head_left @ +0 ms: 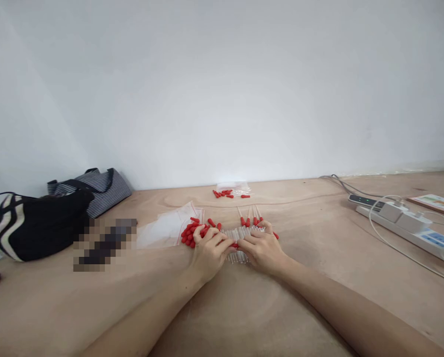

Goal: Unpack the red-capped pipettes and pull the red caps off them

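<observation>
My left hand and my right hand meet over a row of clear glass tubes on the wooden table. A red rubber bulb shows between my fingertips, pinched by my left hand. The right hand's fingers are closed at its other end; what they hold is hidden. Beside my left fingers lies a heap of red rubber bulbs. Just beyond my right hand, several glass droppers with red bulbs fitted lie with their thin tips pointing away.
Clear zip bags lie left of the heap. More red bulbs and a bag are near the wall. Black and striped bags and a blurred dark object stand left. A power strip with cables lies right.
</observation>
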Tool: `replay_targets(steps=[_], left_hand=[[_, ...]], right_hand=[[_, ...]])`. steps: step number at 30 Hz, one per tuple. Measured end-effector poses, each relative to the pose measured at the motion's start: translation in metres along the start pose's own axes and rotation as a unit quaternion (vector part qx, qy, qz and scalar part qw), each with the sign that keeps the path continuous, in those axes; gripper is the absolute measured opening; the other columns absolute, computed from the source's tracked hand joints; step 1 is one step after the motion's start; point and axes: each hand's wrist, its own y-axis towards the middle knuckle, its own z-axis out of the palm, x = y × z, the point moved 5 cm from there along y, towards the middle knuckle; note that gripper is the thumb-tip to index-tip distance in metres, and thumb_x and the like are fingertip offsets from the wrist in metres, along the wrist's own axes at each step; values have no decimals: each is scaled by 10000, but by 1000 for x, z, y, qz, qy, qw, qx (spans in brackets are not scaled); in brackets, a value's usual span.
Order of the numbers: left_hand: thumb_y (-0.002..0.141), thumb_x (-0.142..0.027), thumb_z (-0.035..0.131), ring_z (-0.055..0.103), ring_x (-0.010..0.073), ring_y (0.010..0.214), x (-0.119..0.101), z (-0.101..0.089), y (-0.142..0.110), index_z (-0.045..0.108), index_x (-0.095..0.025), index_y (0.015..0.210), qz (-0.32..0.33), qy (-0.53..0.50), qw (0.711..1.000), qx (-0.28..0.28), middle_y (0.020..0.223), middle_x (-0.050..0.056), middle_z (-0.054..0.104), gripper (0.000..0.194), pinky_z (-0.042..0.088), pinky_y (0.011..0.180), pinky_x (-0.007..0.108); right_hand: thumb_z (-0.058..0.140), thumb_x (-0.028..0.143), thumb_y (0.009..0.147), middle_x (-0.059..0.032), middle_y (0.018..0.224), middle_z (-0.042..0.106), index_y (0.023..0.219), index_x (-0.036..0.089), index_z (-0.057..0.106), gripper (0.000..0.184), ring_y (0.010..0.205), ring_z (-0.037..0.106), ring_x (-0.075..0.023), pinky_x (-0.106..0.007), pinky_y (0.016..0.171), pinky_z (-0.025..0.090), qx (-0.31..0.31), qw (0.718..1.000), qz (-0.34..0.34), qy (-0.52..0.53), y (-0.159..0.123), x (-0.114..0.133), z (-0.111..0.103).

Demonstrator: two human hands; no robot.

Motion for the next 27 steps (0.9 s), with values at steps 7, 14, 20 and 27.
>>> replay_targets(steps=[7,14,20,27], left_hand=[[820,-302,514,491,134,682,-5,-5,4,596,-208,668,89,60,994,12,600,-25,599,197,233,828,394],[867,-275,435,507,115,676,-10,-8,0,589,-192,678,146,84,986,-19,558,-29,560,257,234,852,382],[836,-167,472,566,128,776,1,-21,0,610,-233,745,123,101,985,-65,590,-46,597,179,176,926,414],[809,-297,514,513,253,1022,50,-26,5,655,-278,744,-53,112,992,-22,1032,51,614,156,120,929,535]], right_hand=[[429,74,710,46,535,528,712,197,561,180,512,390,-81,-330,748,152,60,998,-29,17,3,-2,-6],[434,99,727,36,559,550,905,221,597,271,512,412,-85,-353,773,152,67,997,-47,14,2,0,-6],[404,83,759,42,585,563,1119,301,517,436,536,463,-96,-354,784,162,43,999,-27,-9,-11,-16,-11],[331,205,867,-35,750,644,901,169,536,211,673,549,-134,-317,742,246,31,977,182,108,-12,-36,-13]])
